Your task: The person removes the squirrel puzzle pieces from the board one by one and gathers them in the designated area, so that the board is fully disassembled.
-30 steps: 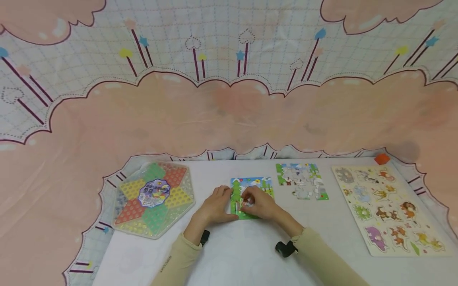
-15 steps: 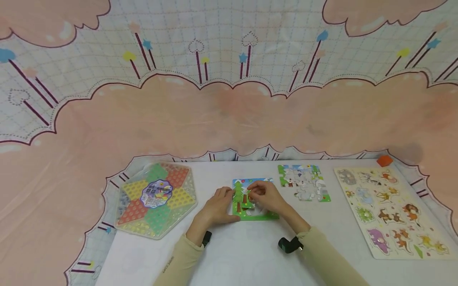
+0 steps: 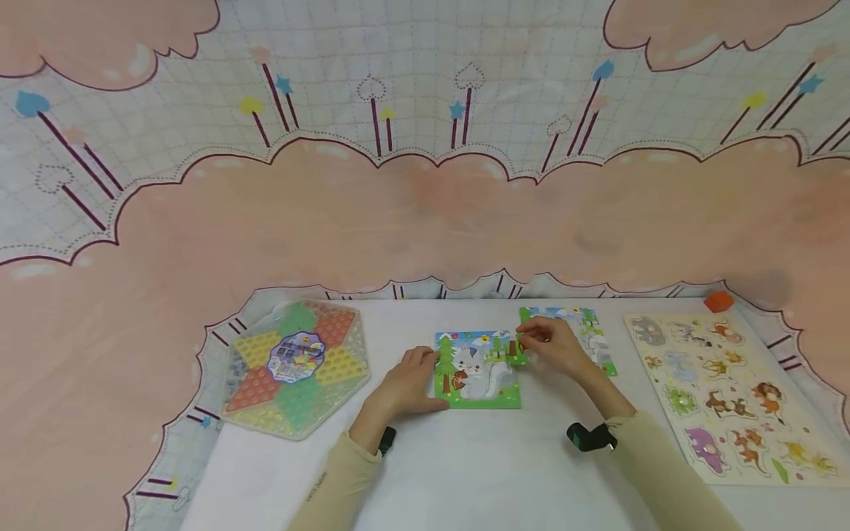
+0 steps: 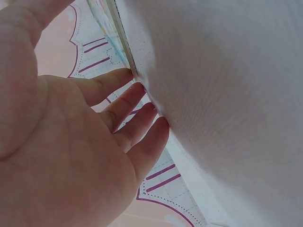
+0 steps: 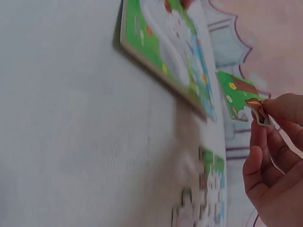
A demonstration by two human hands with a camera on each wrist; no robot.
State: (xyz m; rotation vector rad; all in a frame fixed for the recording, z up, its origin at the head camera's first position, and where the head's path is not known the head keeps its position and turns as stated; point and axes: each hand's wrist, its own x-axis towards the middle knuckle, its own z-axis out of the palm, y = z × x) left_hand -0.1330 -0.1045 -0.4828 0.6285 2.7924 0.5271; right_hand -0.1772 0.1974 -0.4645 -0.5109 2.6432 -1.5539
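Observation:
My right hand point(image 3: 556, 345) pinches a jigsaw piece point(image 5: 235, 90) between thumb and fingertips. Green ground, a brown tree trunk and a rounded cut-out show on it in the right wrist view. The piece hangs in the air just right of a square picture board point(image 3: 488, 403), which shows a grey-white squirrel, fir trees and a green border. At the board's left side rests my left hand point(image 3: 403, 380), its relaxed fingers touching the edge and the thumb near the lower left corner. In the left wrist view, the fingertips point(image 4: 161, 126) meet the board's thin side.
A partly joined jigsaw point(image 3: 598, 346) lies behind my right hand, which covers part of it. On the left is a hexagonal box point(image 3: 345, 369) with coloured triangles. An animal knob board point(image 3: 720, 472) lies right, an orange object point(image 3: 719, 301) behind it.
My right hand has lifted the piece from over the board's left part and carried it right, past the board's edge. The squirrel picture is now uncovered. My left hand stays at the board.

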